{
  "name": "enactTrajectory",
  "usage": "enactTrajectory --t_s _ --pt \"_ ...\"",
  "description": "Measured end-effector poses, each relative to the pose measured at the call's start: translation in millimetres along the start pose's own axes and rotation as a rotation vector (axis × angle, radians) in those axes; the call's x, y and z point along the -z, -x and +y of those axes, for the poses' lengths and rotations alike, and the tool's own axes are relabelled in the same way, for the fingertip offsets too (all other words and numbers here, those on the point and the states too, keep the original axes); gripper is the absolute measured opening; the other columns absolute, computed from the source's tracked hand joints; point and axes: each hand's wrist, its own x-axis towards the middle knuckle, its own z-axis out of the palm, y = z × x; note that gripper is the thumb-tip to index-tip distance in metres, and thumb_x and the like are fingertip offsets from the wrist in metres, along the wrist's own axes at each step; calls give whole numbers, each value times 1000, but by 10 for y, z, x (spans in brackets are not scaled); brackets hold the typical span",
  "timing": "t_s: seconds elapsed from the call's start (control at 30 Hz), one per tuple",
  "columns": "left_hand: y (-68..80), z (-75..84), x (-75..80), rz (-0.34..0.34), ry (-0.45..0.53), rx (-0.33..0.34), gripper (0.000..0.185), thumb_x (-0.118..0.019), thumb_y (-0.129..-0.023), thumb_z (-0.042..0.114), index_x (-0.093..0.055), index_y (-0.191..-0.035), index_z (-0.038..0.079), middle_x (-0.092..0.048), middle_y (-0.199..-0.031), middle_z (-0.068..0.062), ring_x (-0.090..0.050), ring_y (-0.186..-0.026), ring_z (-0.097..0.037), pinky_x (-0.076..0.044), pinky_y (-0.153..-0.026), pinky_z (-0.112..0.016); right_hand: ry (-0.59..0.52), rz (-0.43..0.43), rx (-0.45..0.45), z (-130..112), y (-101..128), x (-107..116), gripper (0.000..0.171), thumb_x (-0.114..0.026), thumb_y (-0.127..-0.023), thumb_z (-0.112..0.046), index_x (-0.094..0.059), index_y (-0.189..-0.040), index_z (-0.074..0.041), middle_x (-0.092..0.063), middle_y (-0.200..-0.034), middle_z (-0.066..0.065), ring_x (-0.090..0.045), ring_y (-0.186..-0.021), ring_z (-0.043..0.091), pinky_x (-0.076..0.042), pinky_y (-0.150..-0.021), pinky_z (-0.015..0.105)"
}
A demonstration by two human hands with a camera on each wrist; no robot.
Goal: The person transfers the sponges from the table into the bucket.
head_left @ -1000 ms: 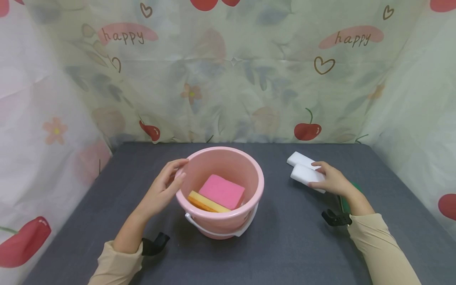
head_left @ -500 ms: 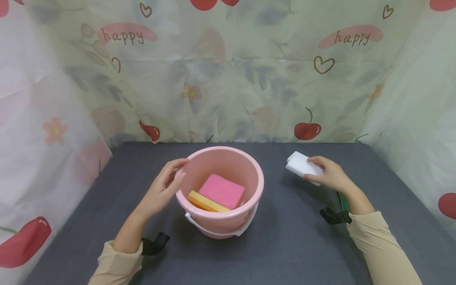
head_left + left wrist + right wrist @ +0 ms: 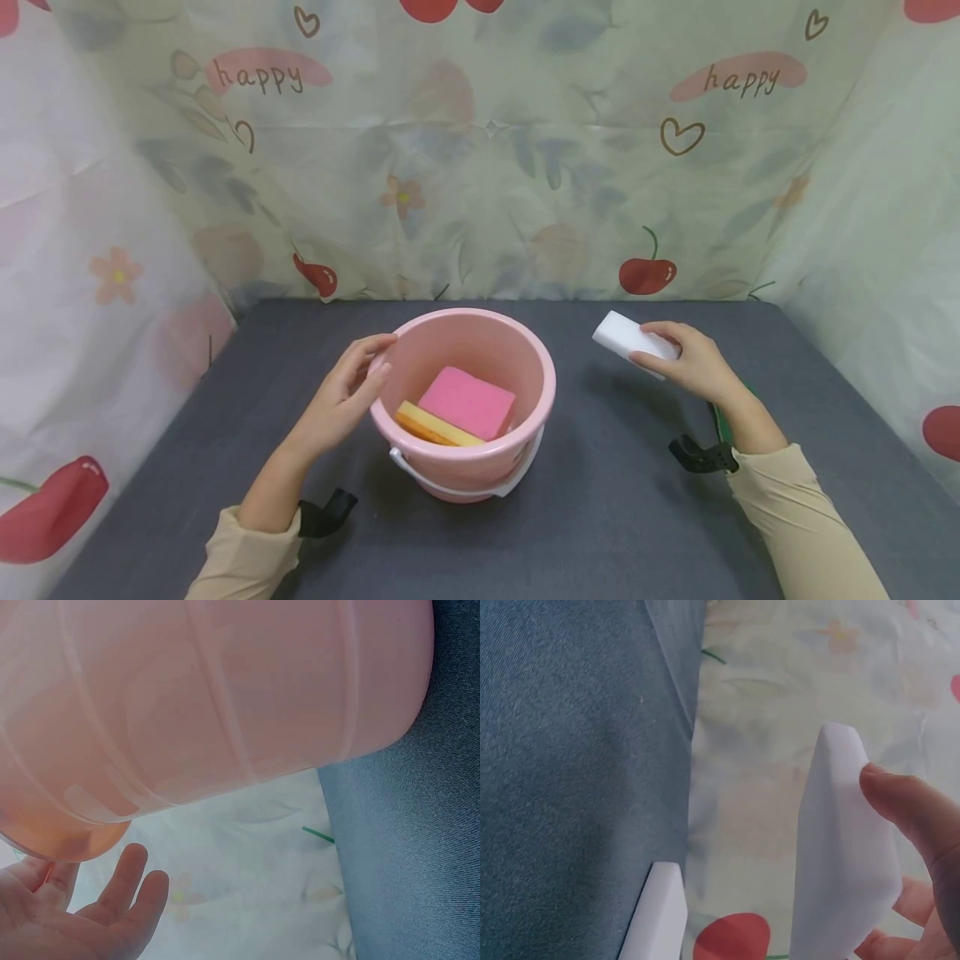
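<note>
In the head view a pink bucket [image 3: 467, 471] stands upright with its white handle [image 3: 480, 492] hanging at the front. Inside lie a pink sponge [image 3: 467, 402] and a yellow sponge [image 3: 437, 427]. My left hand [image 3: 341, 400] holds the bucket's left rim with index finger and thumb; the other fingers sit loosely outside, below the rim in the left wrist view. Thumb and fingers of my right hand [image 3: 693, 367] pinch a white sponge block [image 3: 626, 333] above the table, right of the bucket. A second white sponge block [image 3: 656, 915] lies on the table in the right wrist view.
The dark table [image 3: 600, 533] carries everything. A green thing [image 3: 723, 423] shows partly beneath my right wrist, mostly hidden. Printed curtains [image 3: 495, 208] close off the back and both sides.
My right hand has lifted the white sponge block and moved it slightly left and away from me, tilting it until it covers the second block. My left hand and the bucket are unmoved.
</note>
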Motion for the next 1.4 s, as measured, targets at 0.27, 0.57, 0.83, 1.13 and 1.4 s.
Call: enactTrajectory --t_s 0.27,0.57,0.83,1.13,1.4 --pt "-1 -7 0 -7 0 6 43 -50 -95 21 -40 -137 13 -43 -137 -8 -48 -118 -24 -39 -90 -11 -17 29 6 -129 19 24 53 -63 -87 -38 -53 -127 -5 -53 -128 21 -49 -106 32 -40 -82 43" --pt "1 1 -5 -2 -8 1 43 -50 -95 21 -40 -137 12 -43 -137 -8 -49 -118 -24 -38 -90 -11 -51 98 30 -292 35 47 47 -63 -87 -35 -56 -125 -8 -56 -125 18 -50 -103 28 -40 -79 38" --pt "-13 -17 -14 3 -12 -4 42 -49 -96 19 -41 -136 11 -44 -136 -10 -49 -118 -26 -43 -98 -43 -73 150 66 -480 49 62 42 -65 -86 -32 -58 -121 -9 -58 -122 16 -50 -100 26 -40 -77 36" --pt "0 -12 -2 0 -4 4 42 -49 -96 21 -41 -136 12 -43 -137 -8 -48 -118 -24 -40 -93 -16 -76 196 135 -648 30 47 40 -67 -85 -29 -60 -119 -9 -59 -120 14 -52 -95 23 -41 -74 34" --pt "-5 -5 -1 -5 13 4 43 -49 -96 21 -40 -137 11 -42 -138 -10 -47 -119 -26 -41 -99 -48 -88 196 148 -785 44 66 40 -67 -85 -28 -59 -120 -9 -59 -120 14 -52 -94 24 -42 -73 35"
